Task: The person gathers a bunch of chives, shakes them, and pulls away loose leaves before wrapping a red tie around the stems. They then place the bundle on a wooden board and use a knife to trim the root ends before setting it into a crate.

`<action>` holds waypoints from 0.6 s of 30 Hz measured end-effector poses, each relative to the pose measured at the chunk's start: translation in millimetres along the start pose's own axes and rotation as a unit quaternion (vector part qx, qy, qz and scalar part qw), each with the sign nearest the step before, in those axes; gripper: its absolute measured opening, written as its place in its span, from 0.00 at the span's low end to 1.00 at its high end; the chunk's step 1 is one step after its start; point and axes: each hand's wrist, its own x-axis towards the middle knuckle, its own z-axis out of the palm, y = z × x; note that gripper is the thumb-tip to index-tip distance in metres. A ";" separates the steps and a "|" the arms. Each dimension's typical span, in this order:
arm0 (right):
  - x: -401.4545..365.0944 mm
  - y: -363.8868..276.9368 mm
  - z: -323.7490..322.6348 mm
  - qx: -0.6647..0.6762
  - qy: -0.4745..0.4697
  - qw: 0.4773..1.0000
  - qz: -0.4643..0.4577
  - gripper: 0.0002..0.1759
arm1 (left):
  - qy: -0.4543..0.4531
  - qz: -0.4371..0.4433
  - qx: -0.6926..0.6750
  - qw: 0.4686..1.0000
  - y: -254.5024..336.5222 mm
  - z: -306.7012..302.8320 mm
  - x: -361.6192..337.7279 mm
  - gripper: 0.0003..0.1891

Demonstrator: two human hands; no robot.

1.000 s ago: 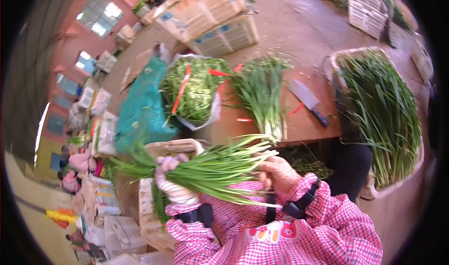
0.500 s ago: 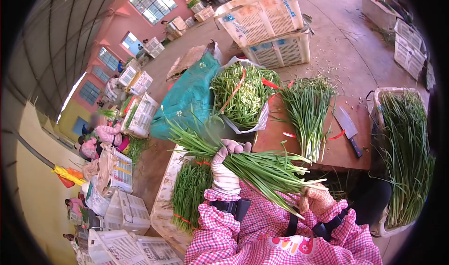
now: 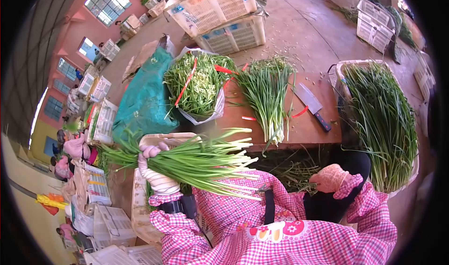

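Observation:
My left hand (image 3: 155, 171), in a white glove, grips a thick bunch of green chives (image 3: 201, 159) held level across my lap, cut ends pointing right. My right hand (image 3: 331, 177), in a patterned glove, is off the bunch, lower right near my knee, fingers curled with nothing seen in them. On the brown table (image 3: 308, 129) ahead lies another loose bunch of chives (image 3: 265, 94), with a cleaver (image 3: 311, 103) and red ties beside it.
A white crate full of chives (image 3: 381, 115) stands at the right. A bag of chive tops (image 3: 199, 84) and a teal sack (image 3: 145, 99) sit left of the table. A crate (image 3: 140, 195) stands under my left hand. Stacked white crates (image 3: 220, 17) stand behind; people sit at far left.
My right hand has let go of the bunch's cut ends and moved right and down. My left hand has swung the bunch from tilted to level.

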 end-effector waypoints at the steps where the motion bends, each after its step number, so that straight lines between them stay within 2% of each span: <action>1: -7.7 -3.4 -1.2 -0.018 0.040 0.998 0.050 0.25 | -0.012 -0.012 -0.029 0.999 4.9 -0.5 -1.0 0.08; 2: -12.1 -6.2 -7.1 -0.007 0.087 0.995 0.050 0.29 | -0.046 -0.009 -0.022 0.999 7.2 0.6 -0.9 0.08; 4: -15.7 -16.2 -21.2 0.048 0.226 0.973 0.012 0.24 | -0.019 0.009 0.025 0.999 12.7 0.5 -3.2 0.08; 5: -11.2 -19.3 -24.6 0.051 0.227 0.973 0.013 0.24 | -0.019 0.007 0.026 0.999 12.0 3.9 -3.3 0.08; 7: 0.9 -26.5 -28.2 0.196 0.355 0.909 -0.097 0.17 | -0.014 0.007 -0.005 1.000 9.2 15.4 -6.1 0.07; 8: 4.8 -33.0 -32.2 0.200 0.356 0.908 -0.097 0.17 | -0.014 0.005 -0.002 1.000 5.6 24.0 -7.2 0.07; 9: 9.1 -40.8 -37.1 0.256 0.376 0.881 -0.133 0.15 | 0.003 0.027 0.043 0.999 -0.5 36.6 -8.0 0.03; 10: 12.9 -48.1 -42.6 0.309 0.394 0.849 -0.169 0.12 | 0.019 0.049 0.087 0.995 -5.3 46.1 -9.1 0.09; 12: 14.1 -64.5 -53.7 0.353 0.379 0.838 -0.172 0.12 | 0.025 0.064 0.105 0.992 -10.4 55.7 -12.2 0.09; 14: 17.6 -80.7 -60.8 0.430 0.408 0.785 -0.178 0.12 | 0.031 0.078 0.121 0.989 -13.1 58.1 -13.1 0.09; 16: 30.5 -88.7 -63.6 0.323 0.462 0.805 -0.185 0.15 | -0.020 0.049 0.113 0.992 -12.9 58.0 -14.1 0.09; 18: 44.8 -97.5 -64.5 0.272 0.480 0.815 -0.177 0.16 | -0.030 0.054 0.151 0.987 -17.1 58.8 -15.2 0.09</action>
